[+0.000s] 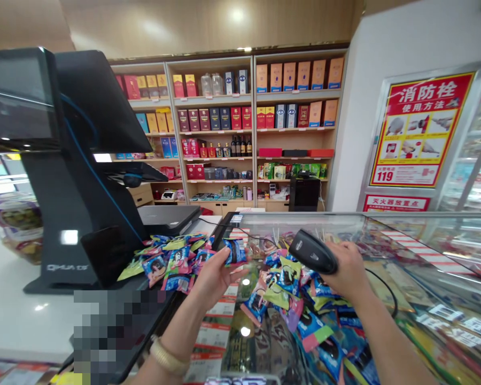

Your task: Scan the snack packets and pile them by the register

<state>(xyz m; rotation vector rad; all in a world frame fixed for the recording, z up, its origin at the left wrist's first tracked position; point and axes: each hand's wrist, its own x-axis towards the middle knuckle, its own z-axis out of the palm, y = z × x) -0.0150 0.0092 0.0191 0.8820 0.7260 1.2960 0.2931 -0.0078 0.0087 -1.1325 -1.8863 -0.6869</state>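
Pinched in the fingers of my left hand (214, 278) is a small blue snack packet (235, 251), raised above the counter. My right hand (349, 270) grips a black handheld barcode scanner (313, 252), its head pointing left toward the packet. Beneath the scanner, a loose pile of blue, green and pink snack packets (291, 275) spreads over the glass counter (260, 342). Left of my left hand lies a second heap of similar packets (176, 262), against the foot of the cash register. A cable runs from the scanner's handle, curving down at the right.
A black cash register (84, 176) stands at the left, with a flat black device (168, 216) behind it. The glass case's metal edge (385, 215) runs along the back. Shelves of boxed bottles (214, 118) line the far wall. A red poster (423, 131) hangs at right.
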